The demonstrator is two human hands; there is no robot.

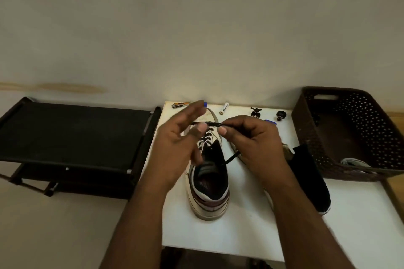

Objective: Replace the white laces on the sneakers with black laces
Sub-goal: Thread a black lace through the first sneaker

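A white bench (240, 231) carries a brown perforated basket (306, 137) at its right edge and, in the middle, a cream sneaker (207, 201) standing heel toward the camera, already crossed with black lace (205, 137). Above the shoe's toe, the right hand (253, 146) pinches a stretch of black lace in a closed grip between thumb and forefinger. The left hand (177, 148) has its fingers spread and loose, its thumb meeting the same strand, so its grip reads as open.
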